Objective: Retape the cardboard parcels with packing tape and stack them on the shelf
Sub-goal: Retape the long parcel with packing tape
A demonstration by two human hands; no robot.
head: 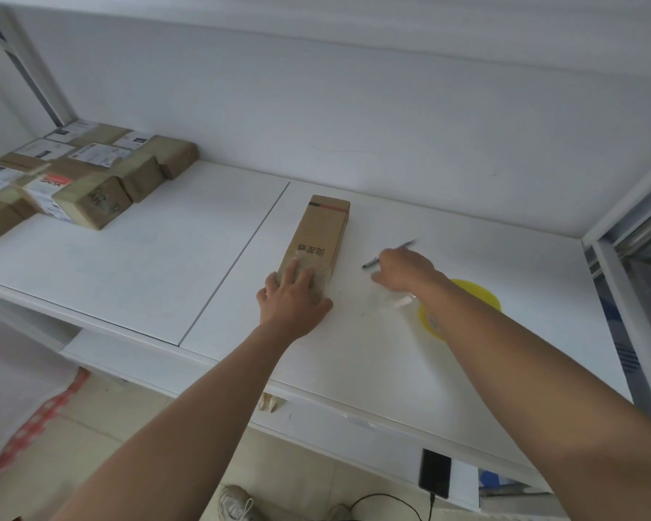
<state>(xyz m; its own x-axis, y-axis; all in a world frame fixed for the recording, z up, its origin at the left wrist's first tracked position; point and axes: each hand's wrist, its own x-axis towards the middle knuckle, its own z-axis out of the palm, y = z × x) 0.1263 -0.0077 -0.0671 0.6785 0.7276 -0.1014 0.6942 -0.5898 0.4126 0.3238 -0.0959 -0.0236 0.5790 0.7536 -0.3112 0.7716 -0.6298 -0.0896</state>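
Note:
A long narrow cardboard parcel point(322, 235) lies on the white shelf board point(128, 257), its near end wrapped in clear tape. My left hand point(292, 297) rests flat on that near end, fingers spread over the top. To the right, my right hand point(403, 268) holds a thin dark pen-like tool point(389, 253) just above the board. A yellow roll of packing tape point(482, 295) lies partly hidden behind my right forearm, with a loose clear strip point(395, 298) beside it.
A stack of taped cardboard parcels point(79, 171) with white labels fills the shelf's far left. A white upright post point(624, 295) bounds the right side. A black phone point(435, 472) with a cable sits on a lower level; shoes point(237, 503) show on the floor.

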